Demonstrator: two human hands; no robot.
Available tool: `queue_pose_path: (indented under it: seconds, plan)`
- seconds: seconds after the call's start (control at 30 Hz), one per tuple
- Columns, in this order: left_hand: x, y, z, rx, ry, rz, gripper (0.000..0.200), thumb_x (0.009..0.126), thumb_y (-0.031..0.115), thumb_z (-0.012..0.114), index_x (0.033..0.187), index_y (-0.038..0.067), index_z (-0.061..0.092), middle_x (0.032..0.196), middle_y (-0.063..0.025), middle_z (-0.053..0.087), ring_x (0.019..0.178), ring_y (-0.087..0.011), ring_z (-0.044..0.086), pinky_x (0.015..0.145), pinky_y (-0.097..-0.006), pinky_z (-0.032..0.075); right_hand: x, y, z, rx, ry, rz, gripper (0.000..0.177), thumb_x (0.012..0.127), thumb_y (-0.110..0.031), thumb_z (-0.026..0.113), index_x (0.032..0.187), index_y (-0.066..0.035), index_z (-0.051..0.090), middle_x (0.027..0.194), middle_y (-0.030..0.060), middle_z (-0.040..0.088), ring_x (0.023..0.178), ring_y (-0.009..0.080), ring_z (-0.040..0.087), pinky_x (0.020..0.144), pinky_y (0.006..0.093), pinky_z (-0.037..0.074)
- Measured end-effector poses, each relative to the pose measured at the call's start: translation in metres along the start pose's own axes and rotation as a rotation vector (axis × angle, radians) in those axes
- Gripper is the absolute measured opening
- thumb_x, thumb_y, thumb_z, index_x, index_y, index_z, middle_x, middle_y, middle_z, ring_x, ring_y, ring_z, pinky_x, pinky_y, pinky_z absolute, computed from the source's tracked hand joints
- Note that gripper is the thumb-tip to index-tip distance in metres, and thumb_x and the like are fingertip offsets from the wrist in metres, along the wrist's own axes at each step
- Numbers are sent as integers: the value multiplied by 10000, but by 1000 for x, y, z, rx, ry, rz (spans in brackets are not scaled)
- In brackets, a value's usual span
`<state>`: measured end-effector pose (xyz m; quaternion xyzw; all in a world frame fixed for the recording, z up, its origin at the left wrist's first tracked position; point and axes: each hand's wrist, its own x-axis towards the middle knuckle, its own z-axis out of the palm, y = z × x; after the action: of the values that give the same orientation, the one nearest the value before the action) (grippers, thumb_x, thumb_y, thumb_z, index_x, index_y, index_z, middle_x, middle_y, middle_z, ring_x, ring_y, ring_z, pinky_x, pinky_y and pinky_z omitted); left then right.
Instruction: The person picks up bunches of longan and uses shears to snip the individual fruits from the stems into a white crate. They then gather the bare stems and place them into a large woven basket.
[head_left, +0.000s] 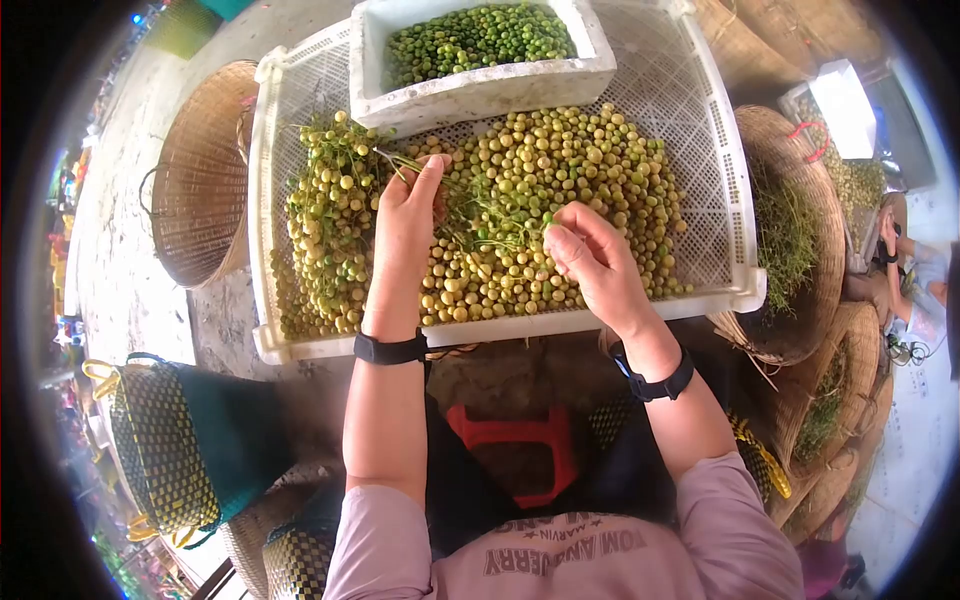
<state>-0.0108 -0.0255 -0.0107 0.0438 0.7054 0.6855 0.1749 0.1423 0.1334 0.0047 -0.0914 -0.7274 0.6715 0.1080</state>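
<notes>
My left hand [405, 222] is closed around the thin green stems [400, 162] of a fruit sprig, over a white plastic mesh tray [510, 325]. My right hand [598, 262] pinches with thumb and forefinger at a small green fruit [549, 222] on the sprig's right side. Beneath both hands lies a heap of loose, round, yellow-green fruits [580, 150]. More fruits still on their stems [335, 225] are piled at the tray's left. A white foam box [490, 92] stands at the tray's far side, holding darker green fruits [480, 40].
A woven basket [200, 170] stands left of the tray. On the right, another basket [815, 190] holds bare green stems [780, 240]. A checkered woven bag [165, 445] is at lower left, a red stool [515, 435] below the tray. Another person's arm [893, 250] shows at far right.
</notes>
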Motion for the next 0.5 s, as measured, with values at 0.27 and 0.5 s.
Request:
queue_pose_path:
  seconds: [0.27, 0.5]
  plan:
    - [7, -8, -5, -425, 103, -175, 215, 898, 304, 657, 959, 99, 688, 795, 28, 592, 629, -58, 503, 566, -229, 402, -5, -8, 7, 87, -140, 12, 238, 1016, -231, 431, 914, -42, 533, 696, -21, 462, 620, 58, 425, 573, 217, 363]
    - [0, 10, 1, -554, 116, -168, 206, 933, 269, 599, 989, 95, 693, 776, 60, 570, 578, -29, 428, 531, -202, 314, 5, -2, -15, 872, -168, 178, 197, 942, -172, 344, 940, -57, 504, 677, 3, 463, 508, 49, 343, 438, 181, 264]
